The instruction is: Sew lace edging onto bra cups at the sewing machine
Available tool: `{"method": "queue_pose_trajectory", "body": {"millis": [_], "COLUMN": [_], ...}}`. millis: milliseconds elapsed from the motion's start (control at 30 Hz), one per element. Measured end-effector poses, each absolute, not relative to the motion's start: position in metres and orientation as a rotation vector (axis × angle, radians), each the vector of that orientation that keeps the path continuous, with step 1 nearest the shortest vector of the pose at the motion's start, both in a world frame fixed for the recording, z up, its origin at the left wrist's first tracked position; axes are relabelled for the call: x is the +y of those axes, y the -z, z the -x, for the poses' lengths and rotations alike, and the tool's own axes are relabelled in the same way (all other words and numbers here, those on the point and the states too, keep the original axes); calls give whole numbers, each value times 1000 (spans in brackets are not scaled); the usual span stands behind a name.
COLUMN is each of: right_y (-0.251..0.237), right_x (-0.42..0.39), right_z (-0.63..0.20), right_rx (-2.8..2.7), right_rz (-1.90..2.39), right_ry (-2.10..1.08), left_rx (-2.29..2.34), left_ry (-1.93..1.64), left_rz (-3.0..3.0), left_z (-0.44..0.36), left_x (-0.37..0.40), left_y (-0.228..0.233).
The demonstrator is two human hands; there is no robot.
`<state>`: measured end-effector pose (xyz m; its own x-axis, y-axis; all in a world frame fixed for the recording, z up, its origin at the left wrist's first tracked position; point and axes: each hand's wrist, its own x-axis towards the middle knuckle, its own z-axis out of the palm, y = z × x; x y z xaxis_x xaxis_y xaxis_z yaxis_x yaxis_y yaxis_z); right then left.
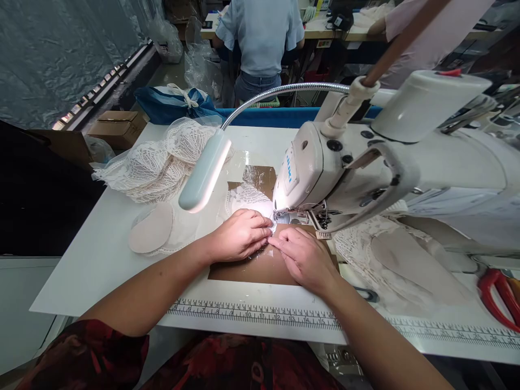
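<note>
A white lace bra cup (248,196) lies under the needle end of the sewing machine (303,160), on a brown sheet (247,270) taped to the table. My left hand (240,236) presses on the near edge of the cup, its fingers curled together just left of the presser foot. Close in front of the needle, my right hand (304,255) has its thumb and index finger pinched at the same edge. Both sets of fingertips almost meet there. The bit of fabric between them is mostly hidden.
Left are stacked lace cups (152,162) and a beige pad (151,227). A lamp (205,173) hangs low over the table. More lace pieces (390,254) and red-handled scissors (498,298) lie right. A ruler strip (260,316) runs along the front edge. A person (262,43) sits beyond.
</note>
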<state>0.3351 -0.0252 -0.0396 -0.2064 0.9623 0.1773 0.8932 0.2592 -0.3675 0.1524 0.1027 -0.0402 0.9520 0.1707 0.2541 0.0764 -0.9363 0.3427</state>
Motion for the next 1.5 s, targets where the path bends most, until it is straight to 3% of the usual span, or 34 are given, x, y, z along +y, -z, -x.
{"method": "queue_pose_trajectory", "body": {"millis": [133,367,933,1500], "right_y": [41,42,45,41], "right_x": [-24,-22,-22,-21], "right_z": [-337,-331,-332,-330], "right_rx": [-2064,-2126,-1974,-2041], "right_rz": [1684,1896,2110,1915], "right_ry": [-276,-35,-117,-82], "left_rx": [176,128,69,99], "left_ry": [-351,-362,-398,-429], "left_rz": [-2845,-2863,-2819,-2789], "left_z": [-153,-151,-150,-152], "left_x": [99,100,105,102], "left_y": [39,36,33,38]}}
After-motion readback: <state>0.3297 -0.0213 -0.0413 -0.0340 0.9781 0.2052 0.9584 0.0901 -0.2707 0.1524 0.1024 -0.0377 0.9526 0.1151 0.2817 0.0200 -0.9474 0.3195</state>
